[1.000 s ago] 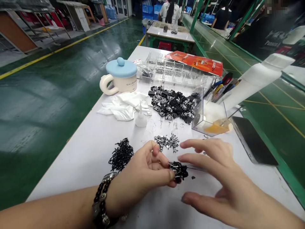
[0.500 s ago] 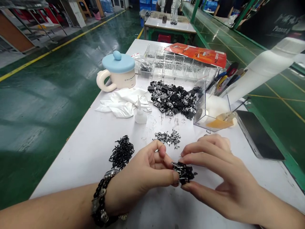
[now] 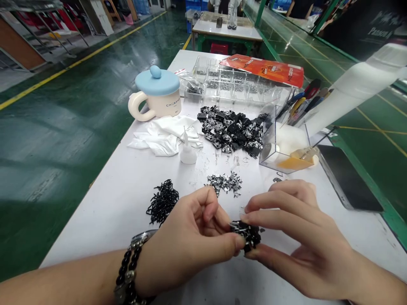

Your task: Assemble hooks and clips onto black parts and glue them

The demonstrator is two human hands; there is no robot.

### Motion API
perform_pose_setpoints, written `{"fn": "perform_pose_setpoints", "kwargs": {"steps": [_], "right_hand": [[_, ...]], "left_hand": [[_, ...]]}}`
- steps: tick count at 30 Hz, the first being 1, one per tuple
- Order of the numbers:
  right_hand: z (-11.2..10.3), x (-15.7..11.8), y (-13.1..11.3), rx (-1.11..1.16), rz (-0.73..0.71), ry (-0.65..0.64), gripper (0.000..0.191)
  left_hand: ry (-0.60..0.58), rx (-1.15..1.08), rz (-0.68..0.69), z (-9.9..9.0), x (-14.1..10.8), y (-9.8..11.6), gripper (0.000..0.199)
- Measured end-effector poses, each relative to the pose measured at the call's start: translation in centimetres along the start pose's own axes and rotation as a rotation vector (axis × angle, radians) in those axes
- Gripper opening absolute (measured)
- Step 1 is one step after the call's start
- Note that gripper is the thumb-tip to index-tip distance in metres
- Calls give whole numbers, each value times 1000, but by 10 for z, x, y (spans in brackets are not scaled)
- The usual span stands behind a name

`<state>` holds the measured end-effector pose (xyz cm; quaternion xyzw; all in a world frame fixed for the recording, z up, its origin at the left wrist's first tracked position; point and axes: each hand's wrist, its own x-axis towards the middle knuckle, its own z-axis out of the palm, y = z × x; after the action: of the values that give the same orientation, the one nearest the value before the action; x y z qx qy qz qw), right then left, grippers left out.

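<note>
A small black-and-silver mechanical part [image 3: 249, 234] is pinched between both hands above the near part of the white table. My left hand [image 3: 199, 233] grips its left side with thumb and fingers, the other fingers curled in. On the opposite side, my right hand [image 3: 302, 237] holds it between thumb below and fingertips above. Just beyond the hands lies a small pile of silver metal pieces [image 3: 225, 183]. Left of them sits a heap of thin black curved pieces [image 3: 163, 201]. Farther back is a large pile of similar black-and-silver parts [image 3: 233, 129]. Fingers hide some of the held part.
A small dropper bottle [image 3: 188, 153] stands by a white cloth [image 3: 163, 137] and a lidded mug [image 3: 163, 99]. At the right are a clear tool holder [image 3: 270, 156], a white bottle [image 3: 356, 91] and a phone [image 3: 349, 178]. Behind stands a compartment tray [image 3: 219, 95].
The held part has tilted and shifted slightly down and right between my fingers. My left thumb has moved a little farther across it. The piles on the table look unchanged.
</note>
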<state>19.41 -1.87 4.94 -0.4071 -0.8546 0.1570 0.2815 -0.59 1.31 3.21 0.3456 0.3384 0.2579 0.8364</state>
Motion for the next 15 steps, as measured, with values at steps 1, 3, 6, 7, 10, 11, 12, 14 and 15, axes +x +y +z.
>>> {"fn": "perform_pose_setpoints", "kwargs": {"steps": [1,3,6,7,10,11,12,14,15], "right_hand": [[0,0,0,11,-8,5,23],[1,1,1,21,-24,14,22],[1,1,2,29,-46,7,23],[1,2,2,34,-51,2,23],[1,1,2,37,-46,-12,25],[1,0,2,33,-47,-16,26],[0,0,2,29,-49,-21,25],[0,-1,2,23,-55,-25,24],[0,-1,2,22,-54,-25,23]], "left_hand": [[3,16,8,0,-1,0,47],[12,56,31,1,-3,-1,45],[41,129,63,2,-6,-2,43],[46,151,71,2,-6,-1,43],[55,202,88,3,-6,-1,43],[55,213,95,3,-6,-1,43],[61,225,99,4,-5,-1,43],[71,241,106,4,-5,-2,43],[75,247,105,4,-5,-2,44]]}}
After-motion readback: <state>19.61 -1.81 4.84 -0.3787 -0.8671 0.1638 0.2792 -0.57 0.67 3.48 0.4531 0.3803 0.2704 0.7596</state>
